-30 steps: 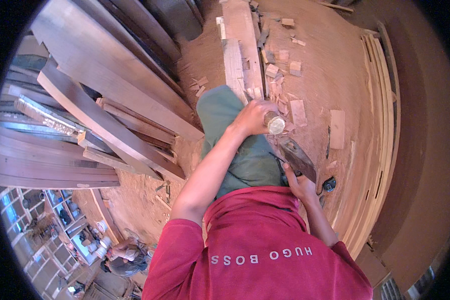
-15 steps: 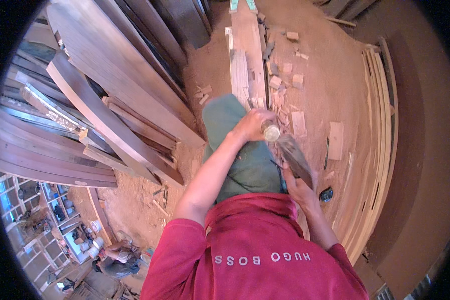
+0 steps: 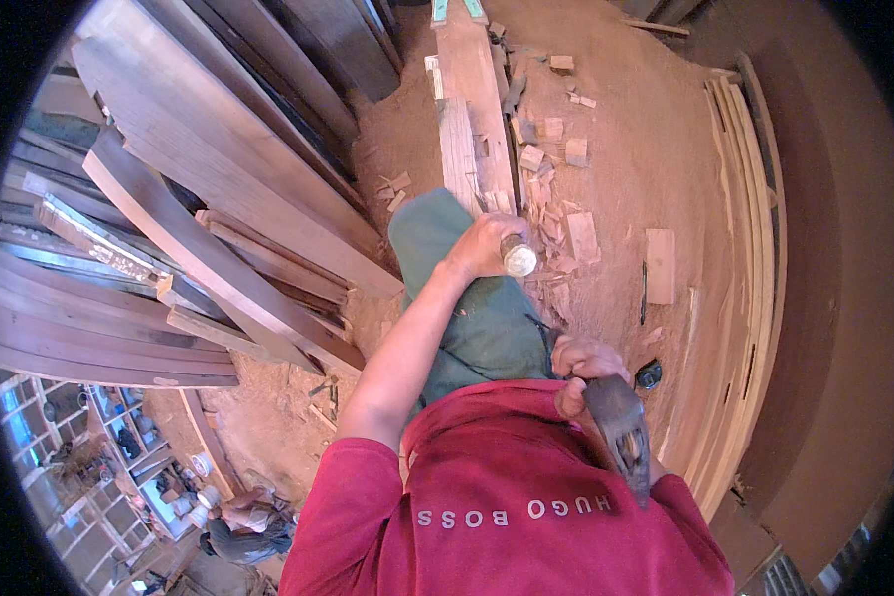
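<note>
My left hand (image 3: pixel 482 246) is closed around an upright chisel handle, whose round pale butt (image 3: pixel 519 260) faces up; the blade is mostly hidden below the fist. It stands over the near part of a long wooden beam (image 3: pixel 465 70) with notches cut into it. My right hand (image 3: pixel 588 360) grips a hammer (image 3: pixel 618 427) with a large dark head that tapers to one end. The hammer is drawn back close to my shirt, apart from the chisel. My green-clad leg (image 3: pixel 482 333) lies along the near end of the beam.
Wood chips and offcut blocks (image 3: pixel 578 236) litter the dusty ground right of the beam. A flat board (image 3: pixel 660 266) and a small black object (image 3: pixel 649 374) lie farther right. Long planks (image 3: pixel 219 129) lean at left; more boards (image 3: pixel 755 298) line the right. Another person (image 3: pixel 248 526) sits at lower left.
The hammer has swung from beside the chisel butt back toward my chest, and my right hand has tilted with it. My left hand keeps its hold; the view has shifted slightly.
</note>
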Tool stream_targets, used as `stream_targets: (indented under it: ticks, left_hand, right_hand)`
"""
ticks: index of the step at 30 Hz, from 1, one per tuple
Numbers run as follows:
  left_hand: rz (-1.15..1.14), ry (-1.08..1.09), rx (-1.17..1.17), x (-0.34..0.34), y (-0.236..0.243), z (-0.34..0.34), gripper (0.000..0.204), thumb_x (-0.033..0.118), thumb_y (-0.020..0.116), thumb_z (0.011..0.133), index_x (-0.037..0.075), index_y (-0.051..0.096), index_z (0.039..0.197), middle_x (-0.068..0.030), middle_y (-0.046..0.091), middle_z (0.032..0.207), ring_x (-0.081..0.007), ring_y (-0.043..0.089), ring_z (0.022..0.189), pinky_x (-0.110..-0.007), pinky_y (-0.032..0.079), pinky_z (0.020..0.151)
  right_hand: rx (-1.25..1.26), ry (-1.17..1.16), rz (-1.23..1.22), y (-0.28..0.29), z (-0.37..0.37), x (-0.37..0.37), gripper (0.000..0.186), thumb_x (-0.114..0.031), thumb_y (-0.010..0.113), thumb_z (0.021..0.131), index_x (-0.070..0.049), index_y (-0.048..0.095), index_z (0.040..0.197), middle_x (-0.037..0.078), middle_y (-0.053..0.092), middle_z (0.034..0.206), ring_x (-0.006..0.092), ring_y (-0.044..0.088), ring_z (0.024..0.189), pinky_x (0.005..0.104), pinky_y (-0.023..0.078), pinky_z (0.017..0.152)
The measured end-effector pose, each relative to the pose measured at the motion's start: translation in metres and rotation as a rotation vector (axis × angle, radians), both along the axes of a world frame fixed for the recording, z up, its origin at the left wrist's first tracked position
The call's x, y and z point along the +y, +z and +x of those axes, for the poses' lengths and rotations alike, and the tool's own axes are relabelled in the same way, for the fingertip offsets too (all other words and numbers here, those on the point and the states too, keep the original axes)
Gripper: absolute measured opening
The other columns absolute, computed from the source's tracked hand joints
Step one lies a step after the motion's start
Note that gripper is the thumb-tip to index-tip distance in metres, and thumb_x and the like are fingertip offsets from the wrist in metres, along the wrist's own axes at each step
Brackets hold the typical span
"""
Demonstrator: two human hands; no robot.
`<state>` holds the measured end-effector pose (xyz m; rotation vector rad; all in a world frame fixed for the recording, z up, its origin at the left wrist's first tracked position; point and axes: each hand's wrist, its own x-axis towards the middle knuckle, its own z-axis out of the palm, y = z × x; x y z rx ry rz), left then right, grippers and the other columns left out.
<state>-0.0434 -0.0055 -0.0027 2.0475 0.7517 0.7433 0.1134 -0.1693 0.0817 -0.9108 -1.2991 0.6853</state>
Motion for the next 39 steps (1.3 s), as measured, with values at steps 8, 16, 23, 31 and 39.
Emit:
stream_targets:
  ticks: [8, 16, 23, 31, 39]
  left_hand:
    - [0.015, 0.079, 0.039, 0.007, -0.020, 0.017, 0.023, 0.017, 0.076, 0.063, 0.007, 0.062, 0.078, -0.0131, 0.064, 0.077, -0.0336, 0.064, 0.076, -0.043, 0.050, 0.070]
    - [0.130, 0.588, -0.379, 0.063, 0.040, 0.117, 0.032, 0.018, 0.079, 0.058, 0.004, 0.059, 0.080, -0.0163, 0.065, 0.078, -0.0358, 0.065, 0.077, -0.041, 0.052, 0.070]
    - [0.131, 0.076, -0.144, 0.033, 0.019, 0.075, 0.037, 0.020, 0.080, 0.057, 0.006, 0.059, 0.083, -0.0145, 0.063, 0.079, -0.0348, 0.063, 0.078, -0.041, 0.050, 0.067]
    - [0.134, 0.098, -0.102, 0.022, -0.004, 0.031, 0.029, 0.015, 0.077, 0.061, 0.006, 0.060, 0.082, -0.0125, 0.062, 0.079, -0.0337, 0.062, 0.076, -0.040, 0.050, 0.067]
    - [0.148, 0.154, -0.148, 0.017, -0.009, 0.019, 0.025, 0.011, 0.074, 0.062, 0.005, 0.060, 0.080, -0.0122, 0.062, 0.079, -0.0335, 0.061, 0.077, -0.041, 0.049, 0.069]
  right_hand:
    - [-0.473, 0.006, -0.781, -0.013, 0.016, 0.003, 0.022, -0.015, 0.064, 0.085, 0.002, 0.062, 0.097, 0.025, 0.064, 0.079, 0.0458, 0.063, 0.073, 0.0474, 0.051, 0.064]
    - [-0.561, -0.107, -0.603, -0.016, 0.030, -0.021, 0.019, -0.013, 0.064, 0.088, 0.001, 0.066, 0.099, 0.016, 0.070, 0.085, 0.0313, 0.069, 0.071, 0.0384, 0.053, 0.063]
    - [-0.467, -0.168, -0.773, -0.052, 0.047, -0.039, 0.021, -0.019, 0.065, 0.088, -0.001, 0.068, 0.098, 0.018, 0.069, 0.092, 0.0346, 0.067, 0.082, 0.0409, 0.052, 0.072]
    - [-0.326, -0.060, -0.925, -0.060, 0.044, -0.026, 0.032, -0.025, 0.061, 0.091, 0.001, 0.065, 0.109, 0.018, 0.068, 0.106, 0.0304, 0.066, 0.098, 0.0383, 0.049, 0.086]
    - [-0.371, 0.022, -0.987, -0.051, 0.036, -0.018, 0.034, -0.026, 0.059, 0.093, 0.002, 0.064, 0.113, 0.018, 0.067, 0.110, 0.0302, 0.064, 0.105, 0.0374, 0.047, 0.091]
